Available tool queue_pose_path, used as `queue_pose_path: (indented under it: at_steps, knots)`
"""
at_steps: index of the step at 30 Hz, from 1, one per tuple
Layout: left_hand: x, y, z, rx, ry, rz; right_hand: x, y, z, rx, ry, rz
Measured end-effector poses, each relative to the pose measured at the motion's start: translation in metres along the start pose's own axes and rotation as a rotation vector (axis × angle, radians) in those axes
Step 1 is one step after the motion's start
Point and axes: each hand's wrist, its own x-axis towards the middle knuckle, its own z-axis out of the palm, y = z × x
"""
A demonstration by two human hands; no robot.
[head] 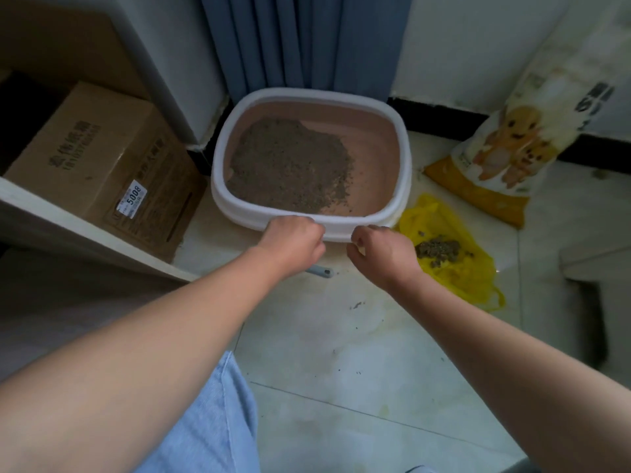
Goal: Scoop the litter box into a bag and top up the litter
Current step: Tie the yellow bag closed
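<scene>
Pale floor tiles (341, 353) are carrying the litter box (218, 172) against a blue curtain (300, 39), its litter (290, 165) heaped leftward. I am watching the left hand (293, 244) and right hand (382, 250) gripping its near rim, close together. A yellow bag (474, 281) holding clumps is lying just beside it.

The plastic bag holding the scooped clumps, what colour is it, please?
The plastic bag is yellow; head view shows it best.

Arms outstretched, left hand (293, 242) and right hand (384, 256) grip the litter box (341, 232) rim, fingers (305, 224) curled.
</scene>
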Motion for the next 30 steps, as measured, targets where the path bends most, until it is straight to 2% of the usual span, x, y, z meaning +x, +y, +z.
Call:
queue_pose_path:
  at_steps: [4,8,11,16,22,30]
  knots:
    - [0.018,0.015,-0.012,-0.05,0.11,-0.029,-0.006,0.026,-0.03,-0.071,-0.014,0.034]
    - [0.043,0.031,-0.014,-0.091,0.151,-0.04,-0.011,0.056,-0.053,-0.111,-0.008,0.111]
    - [0.061,0.048,-0.012,-0.069,0.169,0.022,-0.017,0.077,-0.066,-0.125,0.0,0.157]
    - [0.091,0.087,-0.018,-0.037,0.199,0.128,-0.013,0.118,-0.089,-0.248,-0.081,0.143]
    - [0.11,0.128,-0.011,0.02,0.156,0.201,-0.026,0.137,-0.088,-0.32,-0.127,0.113]
    - [0.117,0.142,-0.001,0.105,0.126,0.203,-0.056,0.168,-0.062,-0.233,-0.007,0.162]
